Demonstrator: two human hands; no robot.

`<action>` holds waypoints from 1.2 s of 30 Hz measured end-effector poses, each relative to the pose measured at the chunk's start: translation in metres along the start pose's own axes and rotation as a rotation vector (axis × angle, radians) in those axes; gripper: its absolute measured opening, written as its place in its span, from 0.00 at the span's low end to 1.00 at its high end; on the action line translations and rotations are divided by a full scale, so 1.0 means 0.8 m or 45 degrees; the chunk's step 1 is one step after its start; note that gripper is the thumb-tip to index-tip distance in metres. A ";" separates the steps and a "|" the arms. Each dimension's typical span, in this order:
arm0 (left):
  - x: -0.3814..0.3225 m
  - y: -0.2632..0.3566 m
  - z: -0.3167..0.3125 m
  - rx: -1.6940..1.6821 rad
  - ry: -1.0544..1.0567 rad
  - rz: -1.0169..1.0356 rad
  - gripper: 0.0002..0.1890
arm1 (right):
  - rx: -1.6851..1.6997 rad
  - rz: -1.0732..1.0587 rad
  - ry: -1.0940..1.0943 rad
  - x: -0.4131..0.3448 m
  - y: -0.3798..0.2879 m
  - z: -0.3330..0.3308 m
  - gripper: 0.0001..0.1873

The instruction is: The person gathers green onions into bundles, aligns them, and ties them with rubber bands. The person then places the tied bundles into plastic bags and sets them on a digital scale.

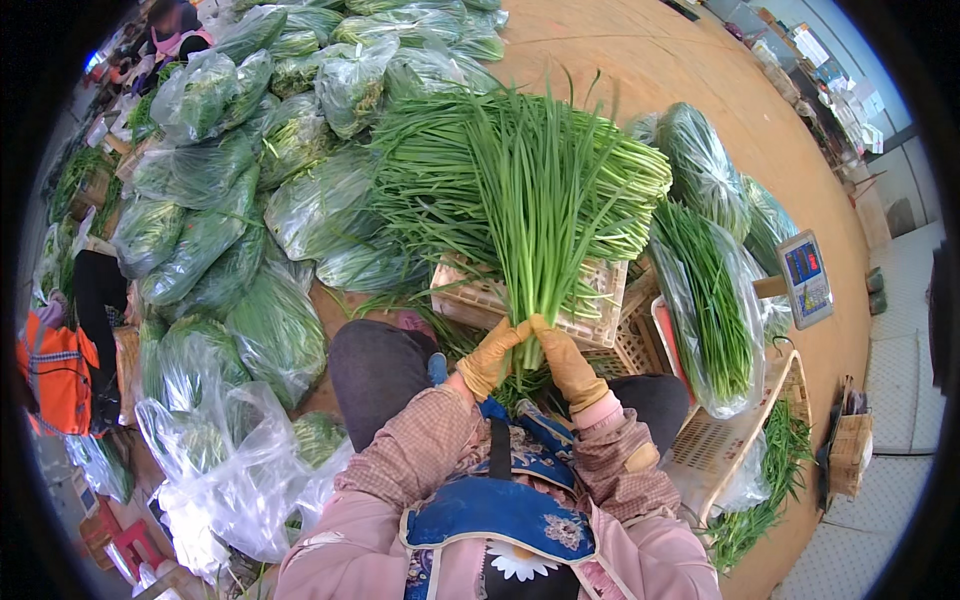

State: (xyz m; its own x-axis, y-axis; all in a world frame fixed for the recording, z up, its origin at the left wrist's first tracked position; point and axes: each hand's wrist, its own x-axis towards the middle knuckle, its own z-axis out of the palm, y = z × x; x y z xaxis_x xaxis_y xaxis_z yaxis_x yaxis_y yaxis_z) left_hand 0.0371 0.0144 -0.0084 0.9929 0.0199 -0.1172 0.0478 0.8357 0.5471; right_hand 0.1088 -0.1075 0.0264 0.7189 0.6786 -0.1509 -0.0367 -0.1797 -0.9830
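Note:
Both of my hands, in tan gloves, grip one bunch of long green leafy stalks, likely garlic chives (534, 247), near its pale cut ends. My left hand (491, 358) closes on the bunch from the left side. From the right, my right hand (571, 363) holds it, the fingertips of both hands close together at the front. The leaves fan out away from me, over a large heap of the same greens (435, 165) that lies on an upturned plastic crate (600, 289). Loose leaves lie between my knees.
Many clear bags of greens (199, 262) are piled at the left. At the right, an open bag of greens (709, 307) rests by a scale's display (805, 279). A tilted plastic basket (724, 450) stands nearer. Two other people sit at the far left (64, 371) and upper left (176, 37).

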 end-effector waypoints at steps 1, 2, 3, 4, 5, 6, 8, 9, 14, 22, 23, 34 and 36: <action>0.000 0.000 0.003 -0.003 0.017 -0.008 0.23 | -0.327 -0.225 -0.040 0.003 0.014 -0.005 0.15; 0.000 0.000 0.007 -0.006 0.033 -0.017 0.22 | -0.381 -0.203 -0.024 0.001 0.028 -0.011 0.14; -0.002 0.003 0.007 -0.003 0.061 -0.018 0.22 | -0.427 -0.183 -0.020 0.002 0.023 -0.007 0.13; -0.004 0.002 0.002 -0.058 0.068 -0.045 0.22 | -0.418 -0.088 -0.039 0.003 0.016 -0.010 0.13; -0.007 0.002 -0.004 -0.112 0.075 -0.071 0.23 | -0.408 0.007 -0.058 0.003 0.009 -0.011 0.13; -0.008 0.001 -0.008 -0.167 0.077 -0.100 0.24 | -0.199 0.092 -0.024 0.000 -0.003 -0.008 0.13; -0.010 0.004 -0.007 -0.299 0.133 -0.121 0.23 | 0.220 0.261 0.049 -0.005 -0.020 -0.005 0.13; -0.011 0.008 -0.001 -0.366 0.157 -0.133 0.23 | 0.286 0.276 0.090 -0.007 -0.023 -0.005 0.13; -0.014 0.017 0.021 -0.489 0.066 -0.049 0.33 | 0.383 0.288 0.229 -0.010 -0.035 -0.004 0.13; -0.019 0.018 0.015 -0.343 0.153 -0.067 0.23 | 0.387 0.264 0.322 -0.013 -0.027 -0.005 0.07; -0.020 0.018 0.012 -0.308 0.175 -0.079 0.21 | 0.356 0.253 0.334 -0.013 -0.023 -0.006 0.07; -0.027 0.016 0.016 -0.001 0.247 -0.106 0.19 | 0.385 0.171 0.374 -0.004 -0.005 -0.014 0.15; -0.027 0.018 0.017 -0.029 0.225 -0.109 0.19 | 0.277 0.024 0.475 0.001 -0.005 -0.016 0.17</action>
State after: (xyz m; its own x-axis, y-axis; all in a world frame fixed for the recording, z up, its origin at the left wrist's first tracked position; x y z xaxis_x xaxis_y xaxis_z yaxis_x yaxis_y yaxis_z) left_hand 0.0177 0.0186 0.0136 0.9506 0.0428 -0.3076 0.1268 0.8505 0.5104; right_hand 0.1182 -0.1153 0.0319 0.9171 0.3651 -0.1604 -0.1691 -0.0083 -0.9856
